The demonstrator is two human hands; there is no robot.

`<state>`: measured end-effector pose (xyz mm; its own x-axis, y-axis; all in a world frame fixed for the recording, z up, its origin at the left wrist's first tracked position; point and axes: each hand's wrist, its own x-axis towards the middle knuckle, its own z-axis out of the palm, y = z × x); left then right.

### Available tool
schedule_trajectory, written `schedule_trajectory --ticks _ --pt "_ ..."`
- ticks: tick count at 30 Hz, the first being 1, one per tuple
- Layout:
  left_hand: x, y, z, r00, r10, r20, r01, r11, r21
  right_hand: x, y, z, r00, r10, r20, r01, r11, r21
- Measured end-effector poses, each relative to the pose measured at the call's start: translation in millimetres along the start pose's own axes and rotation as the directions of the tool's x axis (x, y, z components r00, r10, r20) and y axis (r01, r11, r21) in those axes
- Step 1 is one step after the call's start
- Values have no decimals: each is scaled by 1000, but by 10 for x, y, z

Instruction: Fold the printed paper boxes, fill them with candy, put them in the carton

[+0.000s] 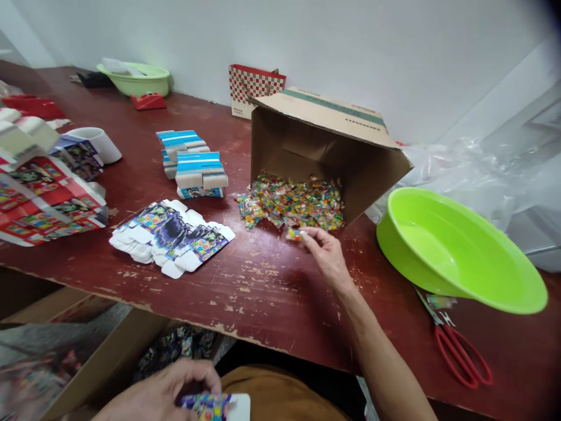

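Low at the front, my left hand (164, 389) grips a small printed candy box (208, 404) with a white end flap showing at its right. Over the table, my right hand (326, 251) pinches a small clear packet of candy (293, 234) between thumb and fingers. Just beyond that hand, a heap of similar candy packets (293, 202) spills from a cardboard carton (363, 169) lying on its side. Left of the heap is a stack of flat unfolded boxes (175, 234) with a dark purple print and white flaps.
Blue-edged bundles of flat boxes (197, 166) sit behind the stack, with red printed sheets (48, 199) at left. On the right are a green basin (456, 251) and red-handled scissors (462, 354). Below the table edge, an open carton (114, 356) stands near many dark filled boxes (179, 345).
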<state>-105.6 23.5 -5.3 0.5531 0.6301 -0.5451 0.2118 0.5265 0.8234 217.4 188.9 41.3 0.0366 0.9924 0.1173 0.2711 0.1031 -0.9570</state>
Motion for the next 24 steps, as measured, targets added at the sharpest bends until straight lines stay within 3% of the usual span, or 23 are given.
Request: schedule_trajectory --ticks 2,4,6,8,10,14,17,21,24 --pt "41 133 73 1000 30 -4 -31 991 -134 -189 -161 106 974 91 208 -133 971 198" --pt "124 286 190 994 75 -79 -95 948 -304 -356 -281 206 924 107 368 -211 944 254" --pt "216 423 301 977 135 -163 -186 916 -355 -478 -350 279 871 76 486 -214 948 235" --pt "292 523 382 963 184 -197 -247 897 -367 -554 -380 317 834 6 552 -103 984 145" --pt "340 583 429 951 217 -222 -286 888 -359 -596 -399 326 813 -96 575 110 994 10" --pt "363 627 456 948 253 -195 -301 912 -278 -651 -467 316 752 -258 607 459 866 -200" --pt "349 647 446 949 259 -178 -295 929 -222 -684 -518 309 739 -297 604 550 784 -287" --pt "334 666 432 953 255 -161 -285 937 -203 -712 -534 292 757 -315 573 555 773 -307" --pt "363 668 469 945 283 -163 -312 929 -199 -728 -524 290 709 -318 629 614 718 -328"
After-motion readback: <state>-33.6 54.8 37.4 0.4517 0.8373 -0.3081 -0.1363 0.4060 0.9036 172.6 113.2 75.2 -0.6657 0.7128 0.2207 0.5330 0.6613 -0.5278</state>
